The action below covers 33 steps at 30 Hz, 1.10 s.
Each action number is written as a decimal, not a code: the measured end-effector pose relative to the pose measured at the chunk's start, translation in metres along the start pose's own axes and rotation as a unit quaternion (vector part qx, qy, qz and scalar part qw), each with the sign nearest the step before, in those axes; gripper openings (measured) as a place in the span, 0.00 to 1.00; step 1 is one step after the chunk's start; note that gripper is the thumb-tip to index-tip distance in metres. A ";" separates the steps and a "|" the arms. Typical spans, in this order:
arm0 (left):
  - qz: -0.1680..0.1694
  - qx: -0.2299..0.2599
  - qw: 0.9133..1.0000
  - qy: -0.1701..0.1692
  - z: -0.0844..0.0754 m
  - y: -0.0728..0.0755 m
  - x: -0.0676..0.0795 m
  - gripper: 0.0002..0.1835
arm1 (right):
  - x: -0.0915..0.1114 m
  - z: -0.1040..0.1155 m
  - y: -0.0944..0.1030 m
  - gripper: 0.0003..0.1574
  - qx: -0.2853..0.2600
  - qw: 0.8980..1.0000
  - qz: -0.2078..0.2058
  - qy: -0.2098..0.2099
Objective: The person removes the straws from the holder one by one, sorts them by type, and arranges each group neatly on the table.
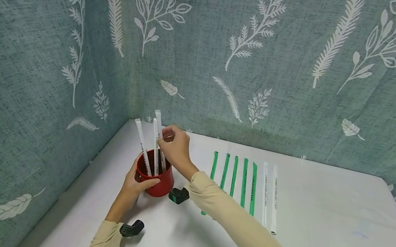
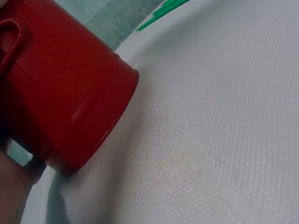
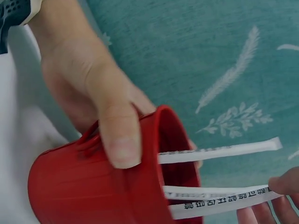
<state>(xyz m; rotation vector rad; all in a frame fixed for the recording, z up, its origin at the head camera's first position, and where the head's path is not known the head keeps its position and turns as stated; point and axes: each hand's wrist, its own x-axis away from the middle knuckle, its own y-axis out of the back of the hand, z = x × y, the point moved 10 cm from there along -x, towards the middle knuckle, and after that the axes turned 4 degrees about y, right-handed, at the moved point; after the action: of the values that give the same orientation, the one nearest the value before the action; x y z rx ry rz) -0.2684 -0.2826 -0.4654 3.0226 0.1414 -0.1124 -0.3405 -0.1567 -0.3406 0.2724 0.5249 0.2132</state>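
Note:
A red mug with a thin handle stands on the table, and my left hand grips it from the left, its thumb along the outside near the rim. Paper-wrapped white straws stick up out of the mug, leaning apart. My right hand is above the mug and pinches one printed white straw between thumb and fingers; that straw's lower end is inside the mug. The left wrist view shows the mug's side close up, with only part of the left hand.
Right of the mug, several green straws lie side by side, partly behind my right forearm. Two white straws lie beyond them. A patterned cloth hangs behind and to the left of the white table.

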 end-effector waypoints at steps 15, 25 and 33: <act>-0.004 -0.015 1.000 -0.001 -0.009 -0.002 0.004 0.49 | -0.006 0.038 0.047 0.14 -0.062 0.997 -0.031 0.031; -0.012 0.011 1.000 -0.002 0.015 0.005 -0.007 0.47 | -0.007 0.054 0.079 0.15 -0.104 0.991 -0.055 0.056; -0.008 0.011 1.000 -0.019 0.016 0.005 -0.008 0.48 | -0.005 0.050 0.098 0.16 -0.105 0.992 -0.052 0.049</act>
<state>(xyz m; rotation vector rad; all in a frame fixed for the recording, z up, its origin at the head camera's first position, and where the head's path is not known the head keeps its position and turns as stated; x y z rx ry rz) -0.2765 -0.2905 -0.4802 3.0387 0.1624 -0.1737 -0.3312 -0.0756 -0.2667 0.0287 0.6076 0.1794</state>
